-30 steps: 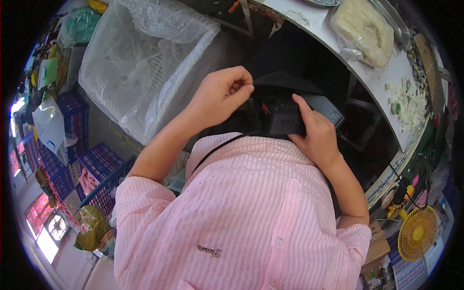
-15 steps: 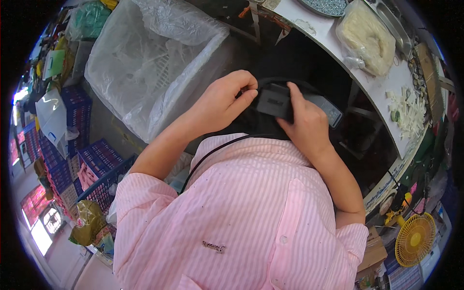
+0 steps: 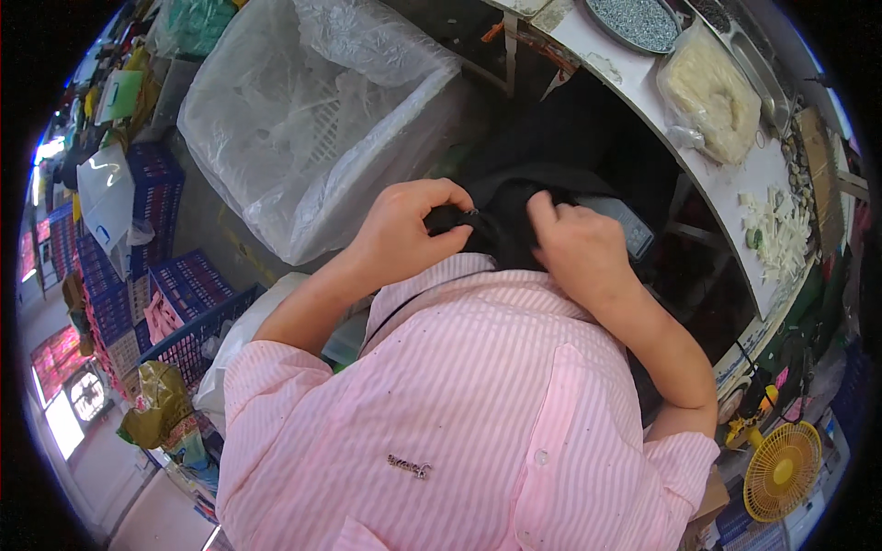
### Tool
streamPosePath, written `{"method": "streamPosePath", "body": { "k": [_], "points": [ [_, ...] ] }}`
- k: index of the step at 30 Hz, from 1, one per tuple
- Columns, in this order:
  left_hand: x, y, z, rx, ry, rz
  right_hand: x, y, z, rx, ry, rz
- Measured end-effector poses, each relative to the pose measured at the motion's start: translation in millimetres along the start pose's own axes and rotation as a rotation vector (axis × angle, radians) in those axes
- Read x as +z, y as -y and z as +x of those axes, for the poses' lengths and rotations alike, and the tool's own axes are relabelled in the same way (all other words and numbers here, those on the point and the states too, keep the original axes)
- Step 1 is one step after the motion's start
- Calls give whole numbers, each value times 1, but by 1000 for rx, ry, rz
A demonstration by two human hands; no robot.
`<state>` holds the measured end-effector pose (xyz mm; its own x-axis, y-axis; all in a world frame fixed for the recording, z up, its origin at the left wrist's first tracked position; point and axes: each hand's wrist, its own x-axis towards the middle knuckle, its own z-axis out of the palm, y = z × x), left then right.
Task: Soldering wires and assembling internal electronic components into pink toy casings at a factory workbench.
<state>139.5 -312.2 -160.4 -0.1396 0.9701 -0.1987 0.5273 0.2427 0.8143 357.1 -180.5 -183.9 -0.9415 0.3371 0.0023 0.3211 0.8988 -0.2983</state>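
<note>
Because the camera sits on my head and looks straight down, the nearest thing is my own pink striped shirt (image 3: 459,413), filling the lower half of the view. Just past the collar, both hands meet at a black pouch (image 3: 501,216) held close against my chest, probably so it stays steady while I work at it. My left hand (image 3: 404,230) is curled shut, thumb and fingers pinching the pouch's near edge, where a small metal piece, perhaps a zip pull, glints. My right hand (image 3: 574,248) is closed over the pouch's other side, fingers tucked into the dark fabric; I cannot tell what lies beneath them. Beyond the left hand stands a large white crate lined with clear plastic sheeting (image 3: 312,119), likely lined to keep its contents clean. Farther left, blue crates (image 3: 175,285) are stacked along the floor. To the right, a white counter (image 3: 726,193) curves away, carrying a clear bag of pale food (image 3: 712,92), chopped white vegetable pieces (image 3: 776,230) and a round grey tray (image 3: 638,20). A small yellow fan (image 3: 781,468) sits low on the right.
</note>
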Motion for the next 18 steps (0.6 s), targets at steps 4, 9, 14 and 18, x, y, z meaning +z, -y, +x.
{"method": "streamPosePath", "body": {
  "k": [4, 9, 14, 18],
  "points": [
    [4, -6, -8, -133, 15, -199, 3, -3, 9, -144, -31, 95],
    [2, -12, -22, -140, -23, -302, -28, -1, 14, -56, -85, 186],
    [0, -8, -23, -105, 44, -585, -38, 30, 31, -179, -261, 233],
    [-1, -1, -23, -73, 65, -670, -12, 26, 39, -197, -211, 509]
  ]
}}
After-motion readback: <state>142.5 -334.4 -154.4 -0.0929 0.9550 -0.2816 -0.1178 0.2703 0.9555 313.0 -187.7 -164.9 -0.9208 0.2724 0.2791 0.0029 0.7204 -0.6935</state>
